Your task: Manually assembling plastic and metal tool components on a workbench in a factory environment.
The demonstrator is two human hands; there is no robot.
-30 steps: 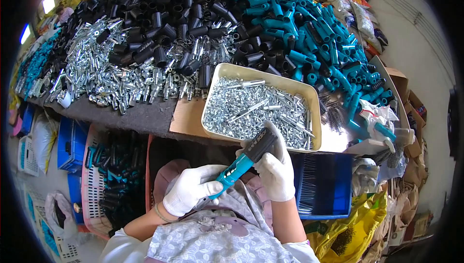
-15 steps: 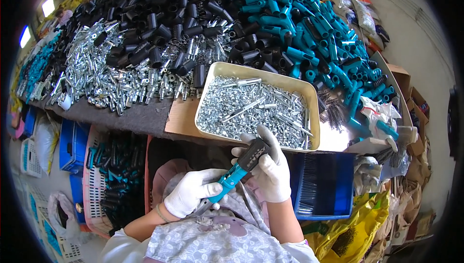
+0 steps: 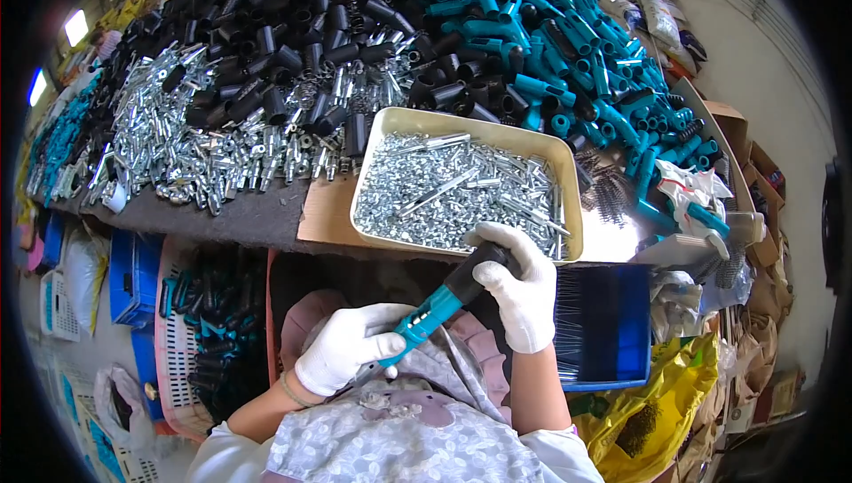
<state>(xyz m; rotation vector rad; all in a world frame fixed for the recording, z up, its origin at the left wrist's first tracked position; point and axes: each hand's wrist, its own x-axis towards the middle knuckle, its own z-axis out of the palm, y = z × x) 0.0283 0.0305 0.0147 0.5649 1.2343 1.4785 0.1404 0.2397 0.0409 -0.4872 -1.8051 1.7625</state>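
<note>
Both my white-gloved hands hold one tubular tool (image 3: 431, 309), slanted across my lap with its far end up to the right. Its lower body is teal with small shiny metal bits in a slot, and a black sleeve (image 3: 465, 281) covers the upper end. My left hand (image 3: 348, 352) is closed around the teal lower part, thumb along the top. At the other end, my right hand (image 3: 522, 291) curls over the tip of the black sleeve, hiding part of it. Just beyond stands a cream tray (image 3: 362, 208) of small metal pins and pieces.
Heaps of black sleeves (image 3: 257, 48), silver metal parts (image 3: 169, 128) and teal housings (image 3: 568, 48) cover the bench. Below it are a pink basket (image 3: 177, 350) of teal-and-black pieces, a blue bin (image 3: 612, 332) with thin rods and a yellow bag (image 3: 666, 412).
My right hand has shifted right and outward to the sleeve's tip. Light marking on the black sleeve, visible before, no longer shows. My left hand keeps its hold on the teal part.
</note>
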